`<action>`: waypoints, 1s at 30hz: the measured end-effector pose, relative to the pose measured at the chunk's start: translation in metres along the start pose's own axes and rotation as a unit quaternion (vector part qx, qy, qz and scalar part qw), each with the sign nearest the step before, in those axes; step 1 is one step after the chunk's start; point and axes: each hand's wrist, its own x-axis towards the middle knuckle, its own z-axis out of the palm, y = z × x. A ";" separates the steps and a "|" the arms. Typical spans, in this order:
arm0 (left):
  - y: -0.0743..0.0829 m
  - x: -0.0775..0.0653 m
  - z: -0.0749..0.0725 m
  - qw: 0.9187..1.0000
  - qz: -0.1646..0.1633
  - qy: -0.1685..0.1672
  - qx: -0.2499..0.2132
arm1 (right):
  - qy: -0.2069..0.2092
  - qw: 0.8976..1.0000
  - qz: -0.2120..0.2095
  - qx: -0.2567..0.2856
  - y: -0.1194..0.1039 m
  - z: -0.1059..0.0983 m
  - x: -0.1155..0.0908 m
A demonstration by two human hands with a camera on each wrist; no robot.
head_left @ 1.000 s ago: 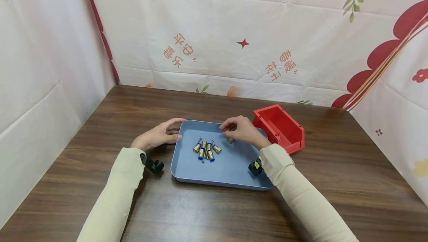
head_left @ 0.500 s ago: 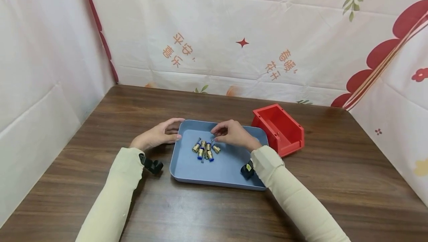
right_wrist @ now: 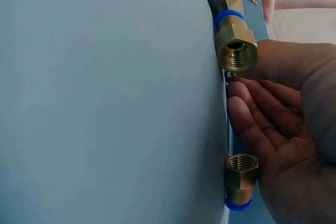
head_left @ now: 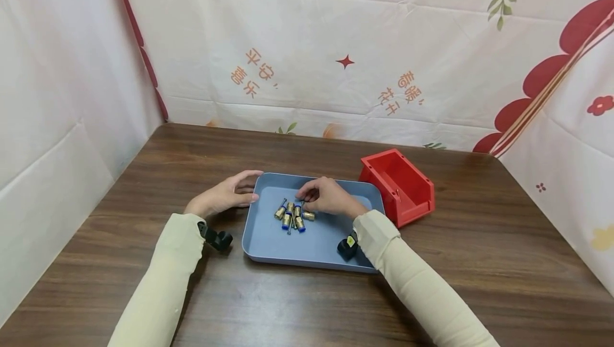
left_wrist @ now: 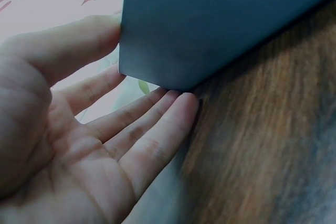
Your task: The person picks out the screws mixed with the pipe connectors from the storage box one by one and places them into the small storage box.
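My left hand (head_left: 221, 196) rests against the left end of the blue-grey tray (head_left: 288, 255). In the left wrist view its fairly straight fingers (left_wrist: 157, 142) and thumb touch the tray corner. Over the tray, my right hand (head_left: 330, 198) has curved fingers at the head end of a screw beside a brass fitting (head_left: 309, 216). In the right wrist view the thumb lies against that brass fitting (right_wrist: 237, 51), which hides its tip; whether the screw is pinched cannot be seen. Several blue-collared brass fittings (head_left: 286, 221) and screws (head_left: 289, 228) lie heaped to the left.
Behind the tray's right end stands a red bin (head_left: 400, 187) with a small screw (head_left: 397, 192) in it. Another fitting (right_wrist: 241, 182) lies below my right palm, hidden in the head view. Printed cloth (head_left: 307, 59) hangs behind the brown wooden table (head_left: 288, 315).
My right hand has moved left and down from the tray's back part to the heap's right edge. The rightmost fitting has turned slightly. My left hand stays at the tray.
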 end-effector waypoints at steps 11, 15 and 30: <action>0.000 0.001 0.002 1.000 -0.010 0.010 0.009 | -0.005 1.000 0.013 0.006 0.004 0.002 -0.001; 0.000 0.000 0.001 1.000 0.000 0.003 0.004 | 0.001 1.000 0.015 0.004 0.004 0.003 0.000; -0.001 0.001 0.001 1.000 0.002 0.006 0.006 | 0.024 0.999 0.028 -0.014 0.004 0.003 -0.002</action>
